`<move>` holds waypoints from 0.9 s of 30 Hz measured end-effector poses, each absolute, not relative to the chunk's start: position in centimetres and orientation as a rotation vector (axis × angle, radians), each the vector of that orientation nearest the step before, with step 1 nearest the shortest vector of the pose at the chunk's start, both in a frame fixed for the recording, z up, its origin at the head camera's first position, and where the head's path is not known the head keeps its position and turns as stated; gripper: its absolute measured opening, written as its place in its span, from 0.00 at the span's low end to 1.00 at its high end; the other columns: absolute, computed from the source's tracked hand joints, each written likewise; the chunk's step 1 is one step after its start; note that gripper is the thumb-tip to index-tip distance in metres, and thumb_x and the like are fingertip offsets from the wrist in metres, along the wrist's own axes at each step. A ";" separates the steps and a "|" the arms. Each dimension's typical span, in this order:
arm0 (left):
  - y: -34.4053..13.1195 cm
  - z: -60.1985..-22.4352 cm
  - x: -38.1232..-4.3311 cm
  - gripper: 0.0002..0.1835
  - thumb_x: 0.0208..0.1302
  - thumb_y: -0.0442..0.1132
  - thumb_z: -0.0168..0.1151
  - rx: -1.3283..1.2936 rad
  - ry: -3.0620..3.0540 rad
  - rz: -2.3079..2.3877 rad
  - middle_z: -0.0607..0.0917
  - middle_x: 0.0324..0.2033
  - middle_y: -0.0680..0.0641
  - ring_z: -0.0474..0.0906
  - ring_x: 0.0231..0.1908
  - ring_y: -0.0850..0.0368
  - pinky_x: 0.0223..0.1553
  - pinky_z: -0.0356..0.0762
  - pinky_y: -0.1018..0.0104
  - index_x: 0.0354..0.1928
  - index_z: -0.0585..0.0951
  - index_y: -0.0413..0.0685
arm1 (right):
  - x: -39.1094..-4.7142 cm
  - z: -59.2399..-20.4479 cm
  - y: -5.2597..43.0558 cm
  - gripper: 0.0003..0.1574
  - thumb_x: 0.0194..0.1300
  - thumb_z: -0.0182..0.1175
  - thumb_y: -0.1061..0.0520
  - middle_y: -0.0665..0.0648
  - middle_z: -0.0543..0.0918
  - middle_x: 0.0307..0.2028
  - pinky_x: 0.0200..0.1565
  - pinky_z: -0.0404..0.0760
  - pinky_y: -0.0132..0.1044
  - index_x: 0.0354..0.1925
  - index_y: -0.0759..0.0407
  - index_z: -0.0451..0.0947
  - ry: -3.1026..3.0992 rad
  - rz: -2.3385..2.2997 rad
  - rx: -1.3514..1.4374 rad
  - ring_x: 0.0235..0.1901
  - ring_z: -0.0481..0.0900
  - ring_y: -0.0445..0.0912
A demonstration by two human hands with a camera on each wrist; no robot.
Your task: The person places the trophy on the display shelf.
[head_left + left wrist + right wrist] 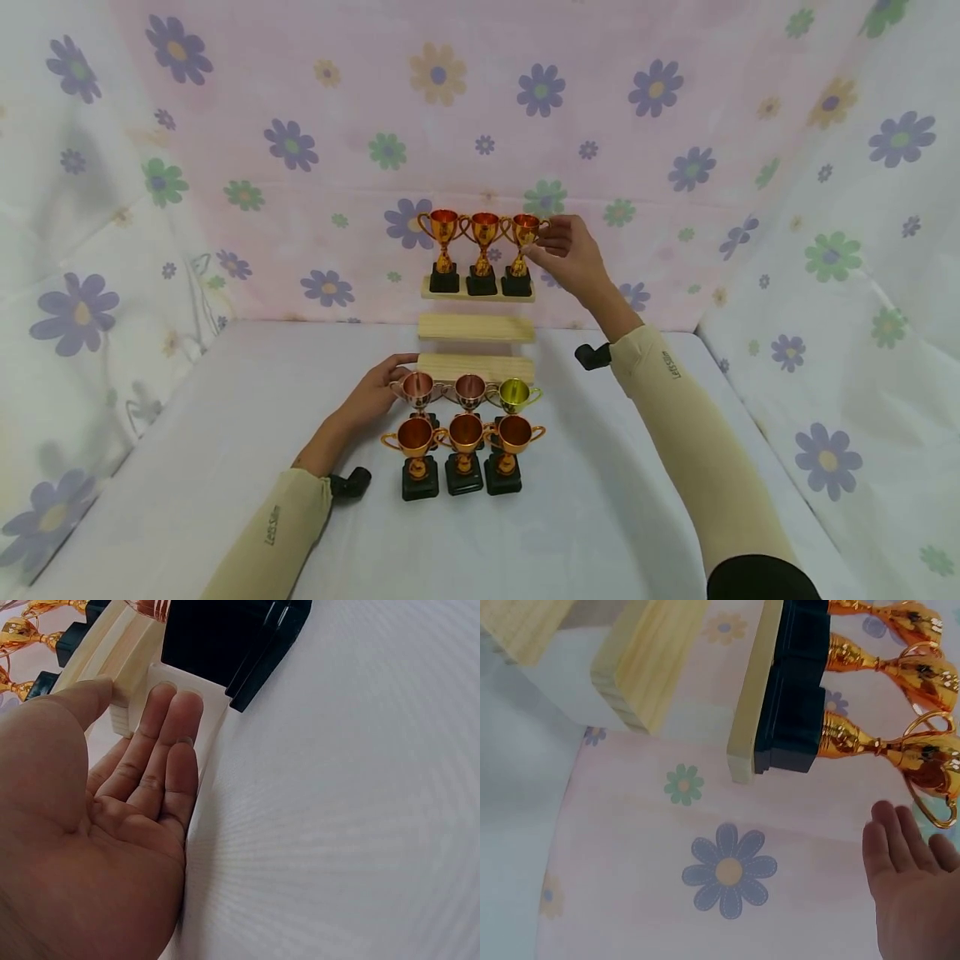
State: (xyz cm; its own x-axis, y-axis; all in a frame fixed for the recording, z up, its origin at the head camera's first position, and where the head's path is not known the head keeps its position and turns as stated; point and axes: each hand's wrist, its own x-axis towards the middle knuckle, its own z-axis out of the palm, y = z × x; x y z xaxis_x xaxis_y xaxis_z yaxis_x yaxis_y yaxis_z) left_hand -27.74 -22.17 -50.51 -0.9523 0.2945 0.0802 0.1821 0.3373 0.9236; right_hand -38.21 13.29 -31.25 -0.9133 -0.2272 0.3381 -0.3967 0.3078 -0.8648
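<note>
Three orange-gold trophy cups on black bases stand along the top tier of a wooden stepped stand [476, 327]. Beside the rightmost top trophy [517, 271] my right hand [572, 257] is raised, thumb overlapping its stem in the head view. In the right wrist view, the right hand's fingers [892, 844] extend loosely, just off the trophy's handle [930, 806]. At the stand's left end, my left hand [373, 390] has its thumb on the lowest wooden tier [139, 664], with the index finger passing behind it. A trophy's black base [217, 637] is close above the left fingertips.
In front of the stand, two copper-pink trophies [470, 392] and one yellow-gold trophy [514, 395] form a row. Three bronze-orange trophies [463, 475] stand nearer on the white tabletop [585, 517]. Flower-print cloth [337, 167] hangs behind and at both sides.
</note>
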 end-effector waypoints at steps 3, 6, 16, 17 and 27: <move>-22.3 -50.6 -27.7 0.34 0.69 0.22 0.50 0.463 2.466 1.712 0.86 0.57 0.34 0.84 0.52 0.51 0.50 0.71 0.60 0.78 0.66 0.41 | -37.4 -31.8 13.6 0.50 0.70 0.71 0.47 0.64 0.71 0.69 0.72 0.69 0.49 0.76 0.63 0.58 -2.377 1.651 0.562 0.69 0.74 0.56; -22.4 -50.6 -27.6 0.35 0.68 0.22 0.49 0.461 2.458 1.722 0.86 0.56 0.34 0.83 0.50 0.55 0.46 0.70 0.63 0.78 0.66 0.41 | -36.7 -32.4 13.9 0.50 0.70 0.72 0.49 0.67 0.70 0.69 0.73 0.68 0.49 0.76 0.65 0.57 -2.337 1.643 0.533 0.69 0.73 0.58; -22.3 -50.5 -27.9 0.35 0.68 0.23 0.50 0.458 2.504 1.668 0.86 0.56 0.35 0.83 0.55 0.48 0.49 0.69 0.59 0.78 0.67 0.43 | -33.8 -35.1 15.8 0.43 0.70 0.69 0.58 0.72 0.69 0.66 0.73 0.67 0.52 0.72 0.69 0.59 -2.249 1.631 0.594 0.68 0.73 0.62; -22.3 -50.6 -27.9 0.35 0.68 0.23 0.49 0.452 2.505 1.669 0.86 0.57 0.36 0.83 0.56 0.47 0.49 0.69 0.58 0.78 0.67 0.43 | -33.5 -35.4 16.0 0.42 0.70 0.69 0.58 0.71 0.70 0.65 0.73 0.67 0.52 0.71 0.69 0.60 -2.242 1.627 0.600 0.67 0.74 0.61; -22.1 -50.4 -27.7 0.34 0.69 0.24 0.49 0.451 2.493 1.678 0.87 0.56 0.37 0.83 0.56 0.45 0.54 0.69 0.56 0.78 0.67 0.43 | -30.1 -38.5 17.0 0.32 0.72 0.65 0.66 0.74 0.73 0.58 0.69 0.72 0.50 0.68 0.72 0.65 -2.137 1.686 0.638 0.59 0.78 0.62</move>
State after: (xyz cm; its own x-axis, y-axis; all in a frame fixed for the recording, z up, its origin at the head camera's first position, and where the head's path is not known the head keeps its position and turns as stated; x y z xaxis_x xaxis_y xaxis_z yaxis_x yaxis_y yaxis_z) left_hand -27.72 -22.14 -50.38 -0.9508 0.2994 0.0798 0.1867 0.3479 0.9188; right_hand -30.06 16.95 -38.46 -0.8397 -0.1340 0.5263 -0.5430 0.1930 -0.8173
